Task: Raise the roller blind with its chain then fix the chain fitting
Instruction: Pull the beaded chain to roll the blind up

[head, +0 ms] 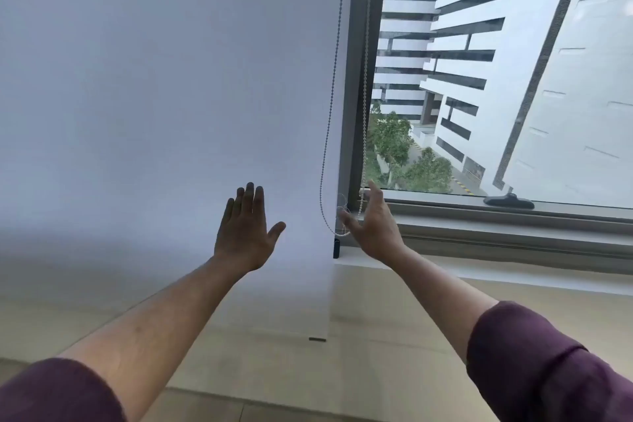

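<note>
Reaching toward the lowered roller blind, the left hand spreads flat while the right hand, fingers loose, touches the chain loop's bottom.

Daylit window onto pale striped buildings and trees; beige floor below.

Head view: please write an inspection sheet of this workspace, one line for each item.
Surface: pale window sill, bare where visible.
Job's things: roller blind fully lowered; bead chain loop hanging at its right edge; small dark fitting below the loop.
Clutter: dark window handle on the frame.
Hands: left hand open before the blind; right hand open at the chain loop, no grip visible.
Cables: nothing seen.
Surroundings: white buildings, trees outside.
</note>
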Demonstrator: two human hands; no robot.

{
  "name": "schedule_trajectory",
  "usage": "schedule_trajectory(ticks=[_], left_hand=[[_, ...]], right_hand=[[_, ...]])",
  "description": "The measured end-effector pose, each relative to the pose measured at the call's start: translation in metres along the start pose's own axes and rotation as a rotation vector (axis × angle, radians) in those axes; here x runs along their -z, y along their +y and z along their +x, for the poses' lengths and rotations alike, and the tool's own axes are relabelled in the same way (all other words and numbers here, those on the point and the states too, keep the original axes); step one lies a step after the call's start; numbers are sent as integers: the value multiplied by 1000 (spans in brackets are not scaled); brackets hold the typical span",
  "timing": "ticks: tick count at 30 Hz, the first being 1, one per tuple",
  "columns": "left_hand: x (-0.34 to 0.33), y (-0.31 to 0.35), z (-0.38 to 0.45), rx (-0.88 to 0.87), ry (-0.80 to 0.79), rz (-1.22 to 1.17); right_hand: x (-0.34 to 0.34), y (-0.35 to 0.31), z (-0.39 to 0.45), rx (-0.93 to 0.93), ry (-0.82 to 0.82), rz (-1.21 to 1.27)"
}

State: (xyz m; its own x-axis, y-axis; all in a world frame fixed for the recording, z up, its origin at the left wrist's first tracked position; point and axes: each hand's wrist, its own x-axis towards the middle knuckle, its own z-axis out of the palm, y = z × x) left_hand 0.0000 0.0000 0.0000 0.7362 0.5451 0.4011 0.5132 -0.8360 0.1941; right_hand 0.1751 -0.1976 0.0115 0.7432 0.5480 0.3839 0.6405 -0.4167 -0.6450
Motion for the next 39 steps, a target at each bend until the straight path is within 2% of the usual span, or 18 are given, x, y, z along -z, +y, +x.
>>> schedule_trajectory(ticks=[3, 7, 12, 17, 24, 31, 34, 36, 39], left_hand=[[-1, 2, 1, 34, -18, -43], [0, 4, 10, -27, -76, -105], [9, 21, 40, 4, -83, -443], [13, 46, 65, -31, -91, -717], [3, 69, 77, 19, -359, -1074], [-15, 91, 73, 97, -495, -1196], [-13, 104, 74, 70, -473, -1248], [-8, 112, 76, 56, -434, -1366], [-6, 121, 81, 64, -266, -1421]], right_hand=[[-5, -15, 13, -79, 25, 264], [-17, -34, 15, -130, 105, 563], [-41, -42, 4, -84, 218, 533], [-63, -51, -8, -85, 263, 697], [-79, -63, -35, -116, 211, 788], [-77, -52, -54, -249, 149, 927], [-72, -44, -56, -261, 139, 957], [-69, -38, -58, -269, 122, 965], [-61, -29, -59, -288, 97, 968]])
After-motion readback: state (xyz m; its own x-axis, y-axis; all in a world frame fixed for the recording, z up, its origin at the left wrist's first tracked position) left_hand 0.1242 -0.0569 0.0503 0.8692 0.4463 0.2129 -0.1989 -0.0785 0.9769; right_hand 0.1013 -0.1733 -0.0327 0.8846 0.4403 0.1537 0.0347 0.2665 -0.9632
